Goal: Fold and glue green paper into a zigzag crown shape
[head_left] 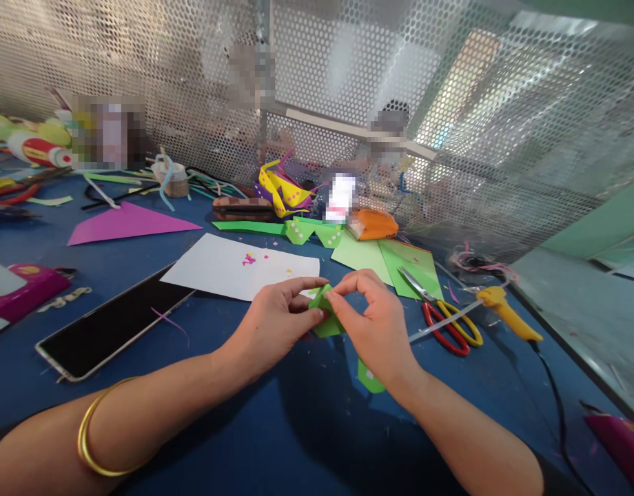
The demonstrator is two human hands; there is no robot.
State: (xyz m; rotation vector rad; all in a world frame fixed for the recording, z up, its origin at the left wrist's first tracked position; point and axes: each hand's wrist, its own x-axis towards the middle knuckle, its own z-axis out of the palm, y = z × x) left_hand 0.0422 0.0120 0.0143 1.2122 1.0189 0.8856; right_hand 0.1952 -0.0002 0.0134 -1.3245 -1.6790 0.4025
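Between my two hands is a piece of green paper (pixel 328 326), folded, with a part carrying pale squares hanging below my right hand. My left hand (pixel 280 317) pinches its left side between thumb and fingers. My right hand (pixel 376 317) grips the top edge with thumb and forefinger, close to the left fingertips. Just beyond lies a white sheet (pixel 229 265) with small pink and yellow paper bits on it. Behind that, a green paper pair of glasses shape (pixel 313 232) with pale squares rests on the blue table (pixel 234 427).
Scissors (pixel 441 313) and a yellow glue gun (pixel 510 315) with a black cord lie to the right. Left are a black-screened phone (pixel 115 320), a magenta stapler-like tool (pixel 22 293) and purple paper (pixel 131 224). A perforated metal screen (pixel 193 103) stands behind.
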